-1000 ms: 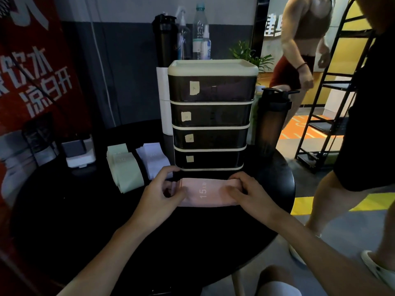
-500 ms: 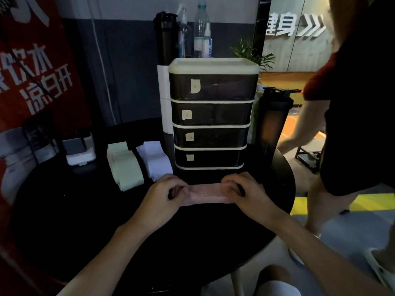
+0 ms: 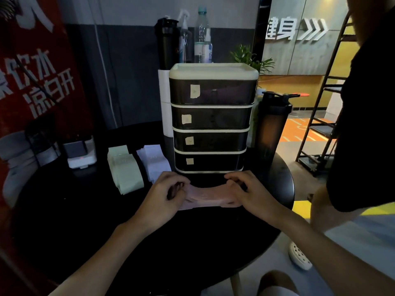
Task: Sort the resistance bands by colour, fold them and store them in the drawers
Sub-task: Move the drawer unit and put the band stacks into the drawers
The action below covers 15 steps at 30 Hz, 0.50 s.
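A pink resistance band lies on the round black table, folded lengthwise into a narrow strip. My left hand grips its left end and my right hand grips its right end, fingers curled over the fold. Just behind the band stands a dark drawer unit with a cream top and small paper labels; all its drawers are closed. To the left lie a stack of green bands and a stack of pale lilac bands.
A dark shaker bottle stands right of the drawers. Bottles and a black flask sit behind them on a white stand. A small white device rests at the table's left. A person in black stands close at the right.
The flat pink band has been folded lengthwise toward me into a narrower strip, both hands curling over its ends. The person at the right has stepped closer.
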Available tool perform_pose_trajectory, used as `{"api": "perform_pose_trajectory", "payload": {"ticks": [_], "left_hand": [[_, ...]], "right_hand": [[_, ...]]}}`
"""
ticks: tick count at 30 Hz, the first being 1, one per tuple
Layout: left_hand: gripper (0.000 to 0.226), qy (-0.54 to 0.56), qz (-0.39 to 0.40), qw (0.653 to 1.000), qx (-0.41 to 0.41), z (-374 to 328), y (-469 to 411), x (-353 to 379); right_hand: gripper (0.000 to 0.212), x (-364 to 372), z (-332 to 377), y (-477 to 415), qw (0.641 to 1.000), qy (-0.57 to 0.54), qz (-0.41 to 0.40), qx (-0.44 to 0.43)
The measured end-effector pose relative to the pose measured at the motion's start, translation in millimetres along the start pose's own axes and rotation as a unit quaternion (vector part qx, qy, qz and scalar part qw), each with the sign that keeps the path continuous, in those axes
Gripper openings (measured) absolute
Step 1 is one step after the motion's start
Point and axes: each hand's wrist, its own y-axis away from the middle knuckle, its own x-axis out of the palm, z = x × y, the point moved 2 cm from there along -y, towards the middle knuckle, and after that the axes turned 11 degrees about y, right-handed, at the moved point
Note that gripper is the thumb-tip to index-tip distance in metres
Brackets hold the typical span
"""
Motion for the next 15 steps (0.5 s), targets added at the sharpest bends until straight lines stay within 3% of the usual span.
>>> {"api": "perform_pose_trajectory", "payload": {"ticks": [4,7,11,15], "left_hand": [[0.024,-0.020,-0.065,0.997,0.031,-20.1,-22.1,-10.1],[0.021,-0.007,-0.115,0.993,0.025,-38.4,-52.5,-19.9],[0.045,-0.003,-0.149,0.989,-0.014,-49.5,-96.0,-31.0],[0.072,0.047,-0.142,0.986,-0.079,-55.9,-123.7,-32.4]], "right_hand": [[0.020,-23.3,4.5,-23.3,0.999,0.024,-0.035,0.005],[0.029,-44.2,10.2,-44.6,0.995,-0.022,-0.092,0.028],[0.045,-67.6,18.6,-71.4,0.983,-0.093,-0.148,0.063],[0.063,-76.5,26.4,-88.1,0.971,-0.180,-0.135,0.078]]}}
